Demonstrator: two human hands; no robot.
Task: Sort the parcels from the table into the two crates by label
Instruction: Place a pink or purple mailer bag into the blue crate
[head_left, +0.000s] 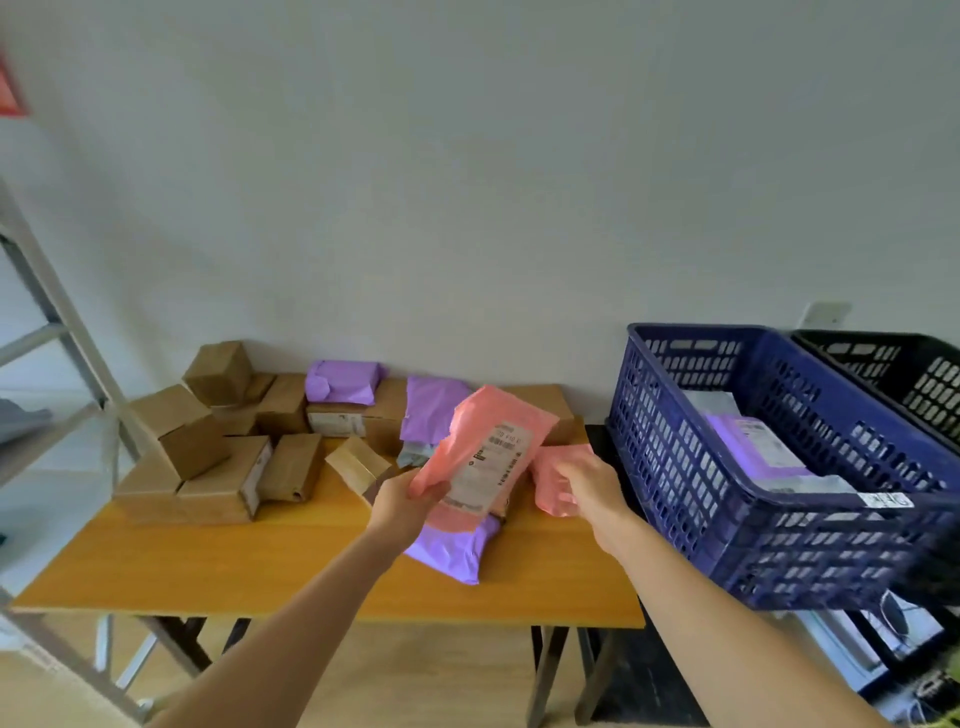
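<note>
Both hands are busy: my left hand (405, 506) pinches the lower end of a pink parcel (483, 447), held up above the table (208, 566) with its label towards me, and my right hand (589, 491) grips a second pink mailer (553, 483) just beside it. I take this as the label-reading step. The print is too blurred to make out. Next I must pick the blue crate (675, 467), which already holds parcels, or the black crate (909, 379) behind it, then swing right and clear the rim. Cardboard boxes (208, 457) and purple mailers (457, 551) wait on the table
</note>
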